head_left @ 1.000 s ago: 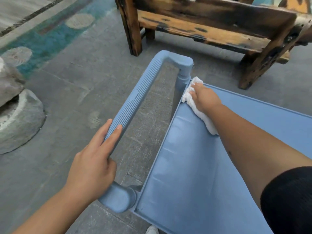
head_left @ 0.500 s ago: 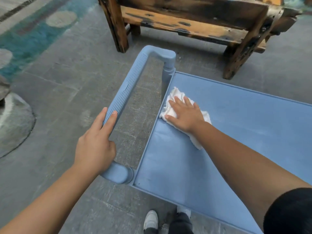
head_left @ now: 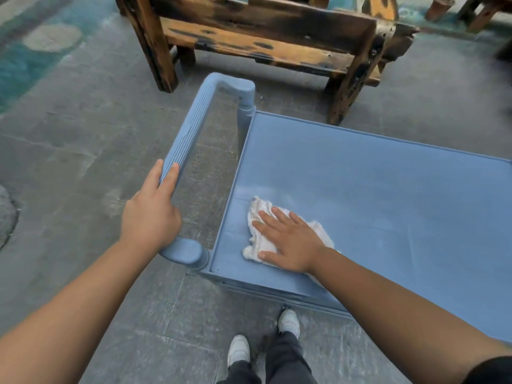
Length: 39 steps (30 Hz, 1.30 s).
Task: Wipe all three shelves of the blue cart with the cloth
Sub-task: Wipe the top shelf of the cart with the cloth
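the right hand (head_left: 291, 241) presses the white cloth (head_left: 259, 231) flat, fingers straight, on the top shelf (head_left: 388, 195) of the blue cart. the left hand (head_left: 151, 214) holds the cart handle (head_left: 191, 131), fingers probably curled around it.

Blue cart (head_left: 388, 195) of matt moulded plastic, top shelf smooth with a faint sheen near the left edge. Handle (head_left: 188, 134) at left plastic too, finely ribbed along its length. Cloth (head_left: 259, 217) white, soft and nubbly, crumpled. Bench (head_left: 266, 31) at far side of rough, weathered wood, scorched dark in patches. Floor (head_left: 83, 128) of dull grey stone, gritty.
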Each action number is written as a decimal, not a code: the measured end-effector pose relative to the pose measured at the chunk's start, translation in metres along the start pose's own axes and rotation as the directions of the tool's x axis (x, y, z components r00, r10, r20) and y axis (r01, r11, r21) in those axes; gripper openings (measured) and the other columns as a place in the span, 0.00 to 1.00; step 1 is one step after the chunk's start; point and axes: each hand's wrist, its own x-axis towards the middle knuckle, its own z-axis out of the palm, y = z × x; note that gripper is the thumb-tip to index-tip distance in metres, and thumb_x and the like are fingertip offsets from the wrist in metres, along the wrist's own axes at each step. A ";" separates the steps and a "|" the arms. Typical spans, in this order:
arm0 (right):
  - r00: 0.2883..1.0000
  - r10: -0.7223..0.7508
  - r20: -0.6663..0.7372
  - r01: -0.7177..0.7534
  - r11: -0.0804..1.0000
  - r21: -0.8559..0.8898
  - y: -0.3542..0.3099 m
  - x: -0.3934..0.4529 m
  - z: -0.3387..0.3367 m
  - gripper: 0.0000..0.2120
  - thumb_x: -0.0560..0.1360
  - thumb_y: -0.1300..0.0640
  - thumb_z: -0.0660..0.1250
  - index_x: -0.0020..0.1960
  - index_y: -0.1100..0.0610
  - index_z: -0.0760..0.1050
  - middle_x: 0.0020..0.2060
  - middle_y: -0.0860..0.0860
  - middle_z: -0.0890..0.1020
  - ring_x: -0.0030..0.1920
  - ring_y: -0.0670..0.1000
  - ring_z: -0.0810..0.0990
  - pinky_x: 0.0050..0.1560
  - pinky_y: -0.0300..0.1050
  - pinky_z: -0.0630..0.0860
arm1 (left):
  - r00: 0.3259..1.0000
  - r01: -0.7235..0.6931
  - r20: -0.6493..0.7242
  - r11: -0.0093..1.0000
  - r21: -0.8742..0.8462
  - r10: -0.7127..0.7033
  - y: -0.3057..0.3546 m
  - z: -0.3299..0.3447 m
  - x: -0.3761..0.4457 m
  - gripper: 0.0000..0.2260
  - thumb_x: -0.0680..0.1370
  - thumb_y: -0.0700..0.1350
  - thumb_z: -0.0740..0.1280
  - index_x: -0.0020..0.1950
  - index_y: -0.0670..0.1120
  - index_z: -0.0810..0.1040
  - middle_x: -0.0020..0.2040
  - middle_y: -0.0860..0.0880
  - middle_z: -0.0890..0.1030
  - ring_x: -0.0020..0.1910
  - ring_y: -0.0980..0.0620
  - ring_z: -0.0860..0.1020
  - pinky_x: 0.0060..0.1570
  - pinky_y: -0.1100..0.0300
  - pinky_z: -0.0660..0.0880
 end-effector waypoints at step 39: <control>0.924 0.351 -0.150 -0.341 0.936 0.087 0.118 -0.168 0.007 0.40 0.75 0.34 0.58 0.79 0.51 0.51 0.79 0.53 0.49 0.78 0.54 0.47 0.75 0.55 0.48 | 0.985 -0.147 -0.061 0.974 0.173 0.160 0.102 0.031 -0.024 0.34 0.69 0.56 0.61 0.73 0.42 0.64 0.74 0.34 0.62 0.71 0.31 0.60 0.61 0.32 0.64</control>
